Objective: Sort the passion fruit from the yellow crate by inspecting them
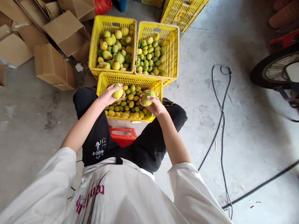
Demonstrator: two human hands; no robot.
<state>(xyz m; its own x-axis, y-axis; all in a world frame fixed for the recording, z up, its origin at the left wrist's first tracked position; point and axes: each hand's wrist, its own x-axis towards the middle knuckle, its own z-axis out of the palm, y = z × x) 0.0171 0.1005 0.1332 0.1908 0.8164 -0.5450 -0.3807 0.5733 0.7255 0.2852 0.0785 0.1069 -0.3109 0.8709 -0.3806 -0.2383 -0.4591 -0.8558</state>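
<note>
This looks like a storeroom or packing area with a bare concrete floor [198, 124], scuffed and dotted with scraps; 3 yellow plastic crates of lemon-like fruit [130, 99] stand together, with more yellow crates [182, 14] behind them, a heap of open cardboard boxes [63, 31] lies at the upper left, a black cable [221, 115] trails over the floor, and a spoked wheel [277, 70] shows at the right edge

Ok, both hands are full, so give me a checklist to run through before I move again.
1. Left hand around its fruit: ok.
2. Right hand around the other fruit: ok.
3. One hand free: not ok, each holds a fruit.
4. Near crate upright, below both hands: ok.
5. Undersides of the held fruits unmarked: cannot tell, hidden.
6. Black cord away from the crates: ok, off to the right.
</note>
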